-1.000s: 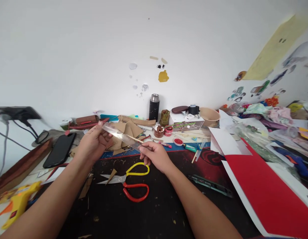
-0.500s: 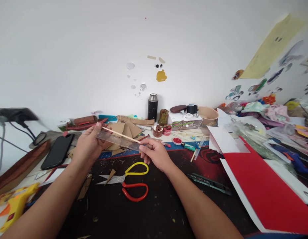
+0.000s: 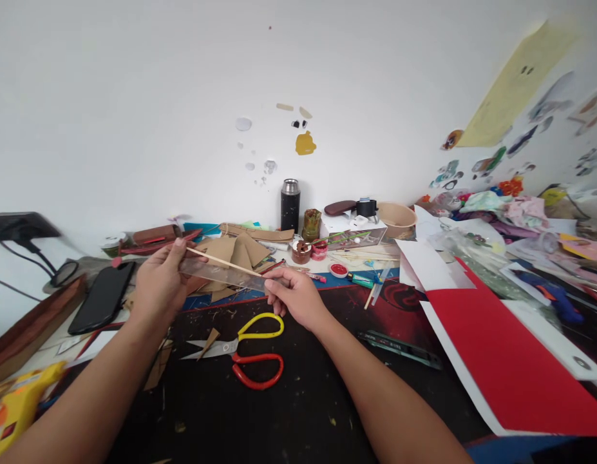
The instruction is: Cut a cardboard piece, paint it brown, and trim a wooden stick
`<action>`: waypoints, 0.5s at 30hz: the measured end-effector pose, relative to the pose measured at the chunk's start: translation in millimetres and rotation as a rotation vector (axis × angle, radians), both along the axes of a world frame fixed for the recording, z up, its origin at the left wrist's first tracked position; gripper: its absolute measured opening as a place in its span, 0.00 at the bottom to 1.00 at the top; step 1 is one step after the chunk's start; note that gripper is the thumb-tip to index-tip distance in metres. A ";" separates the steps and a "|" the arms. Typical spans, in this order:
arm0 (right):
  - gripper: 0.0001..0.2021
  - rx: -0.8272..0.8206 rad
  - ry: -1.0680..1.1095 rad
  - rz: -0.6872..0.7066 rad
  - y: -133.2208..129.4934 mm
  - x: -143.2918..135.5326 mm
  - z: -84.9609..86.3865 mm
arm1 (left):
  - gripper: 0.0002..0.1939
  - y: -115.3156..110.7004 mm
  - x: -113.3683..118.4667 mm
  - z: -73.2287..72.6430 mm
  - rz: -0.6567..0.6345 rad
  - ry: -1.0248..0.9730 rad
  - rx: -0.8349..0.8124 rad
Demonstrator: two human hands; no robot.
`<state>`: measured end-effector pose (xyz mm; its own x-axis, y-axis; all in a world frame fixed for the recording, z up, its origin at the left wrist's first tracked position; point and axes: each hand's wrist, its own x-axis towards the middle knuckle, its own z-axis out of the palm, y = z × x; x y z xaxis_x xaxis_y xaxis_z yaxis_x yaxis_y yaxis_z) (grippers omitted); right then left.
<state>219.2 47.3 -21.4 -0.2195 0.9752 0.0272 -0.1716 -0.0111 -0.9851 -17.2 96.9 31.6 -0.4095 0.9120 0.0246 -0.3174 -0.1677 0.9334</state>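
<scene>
A thin wooden stick (image 3: 225,262) stretches between my two hands above the desk, with a clear plastic strip (image 3: 219,276), which looks like a ruler, lying along it. My left hand (image 3: 159,282) pinches the left ends of both. At the other end, my right hand (image 3: 297,298) closes its thumb and fingers on the stick and strip. Below my hands lie open scissors (image 3: 233,348) with one yellow and one red handle. A small brown cardboard scrap (image 3: 209,343) rests across their blades.
A black phone (image 3: 102,298) and a yellow glue gun (image 3: 22,403) lie left. Cardboard scraps (image 3: 243,252), small paint jars (image 3: 301,252) and a black flask (image 3: 290,206) stand behind. To the right are a utility knife (image 3: 399,350) and a red sheet (image 3: 501,361).
The whole view has shifted slightly, so things sit a little further left. Both hands keep hold of the stick and clear strip in nearly the same pose.
</scene>
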 end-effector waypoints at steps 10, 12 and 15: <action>0.20 -0.005 0.036 -0.083 3.3 -1.0 -2.5 | 0.09 -0.1 5.2 -0.2 -0.068 -0.095 -0.071; 0.20 -0.002 0.039 -0.093 3.8 -0.9 -3.6 | 0.09 -0.4 6.8 -1.5 -0.068 -0.095 -0.061; 0.20 0.000 0.044 -0.104 4.4 -0.7 -4.7 | 0.08 -1.5 8.4 -3.4 -0.069 -0.072 -0.047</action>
<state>218.5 51.8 -26.1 -0.1160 0.9926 0.0349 -0.2145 0.0093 -0.9767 -8.8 95.4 28.2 -0.3445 0.9377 -0.0457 -0.3933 -0.0999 0.9140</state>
